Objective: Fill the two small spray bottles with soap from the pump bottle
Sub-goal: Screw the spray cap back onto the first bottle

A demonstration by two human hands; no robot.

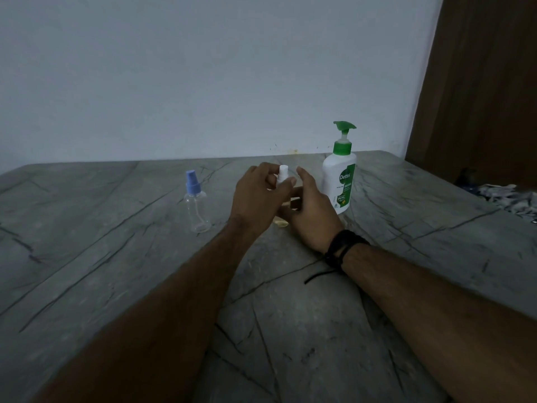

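Observation:
A small spray bottle with a white cap (283, 173) stands mid-table, mostly hidden by both hands; yellowish liquid shows at its base. My left hand (258, 196) pinches the white cap with thumb and fingers. My right hand (312, 212), with a black wristband, curls around the bottle's body from the right. A second small clear spray bottle with a blue cap (197, 203) stands upright and looks empty, to the left of my hands. The white pump bottle with a green pump head (340, 178) stands upright just right of my right hand.
The grey veined stone table (116, 257) runs to a pale wall at the back. A brown wooden door (479, 82) fills the right side. Crumpled cloth or paper (511, 196) lies past the table's right edge.

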